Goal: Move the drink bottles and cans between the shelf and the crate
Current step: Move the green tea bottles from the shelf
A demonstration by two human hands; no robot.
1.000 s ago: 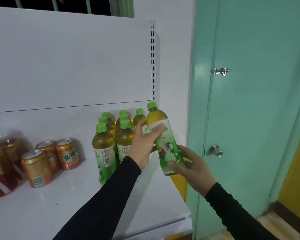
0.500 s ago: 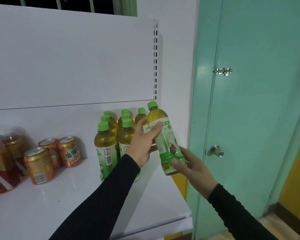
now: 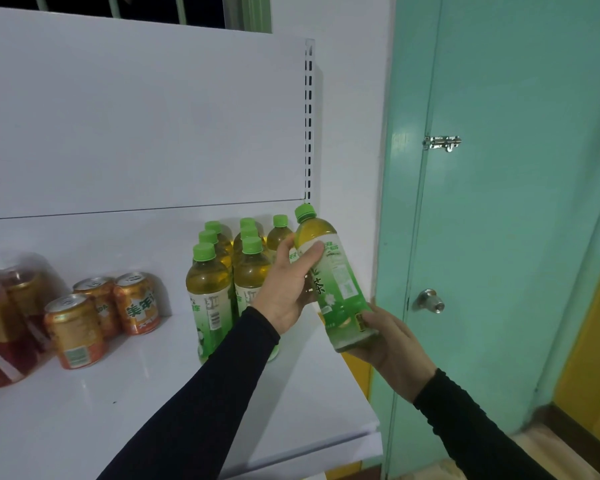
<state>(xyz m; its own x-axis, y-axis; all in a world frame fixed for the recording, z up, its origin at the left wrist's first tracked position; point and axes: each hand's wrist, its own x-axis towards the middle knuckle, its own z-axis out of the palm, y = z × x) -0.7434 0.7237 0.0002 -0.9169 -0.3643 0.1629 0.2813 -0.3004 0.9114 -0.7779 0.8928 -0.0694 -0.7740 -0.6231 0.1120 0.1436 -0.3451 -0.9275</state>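
Green tea bottle (image 3: 333, 282) | tilted | held between both hands: left hand (image 3: 288, 289) upper, right hand (image 3: 392, 344) base

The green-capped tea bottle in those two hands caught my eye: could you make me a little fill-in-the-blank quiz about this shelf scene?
1. The held green-capped tea bottle is gripped by ____ hands.
2. The right hand holds that bottle at its ____ end, the left hand higher up.
3. The orange drink cans stand to the ____ of the standing green-capped bottles.
4. The door with the round metal knob is painted ____.

Missing words: two; bottom; left; green
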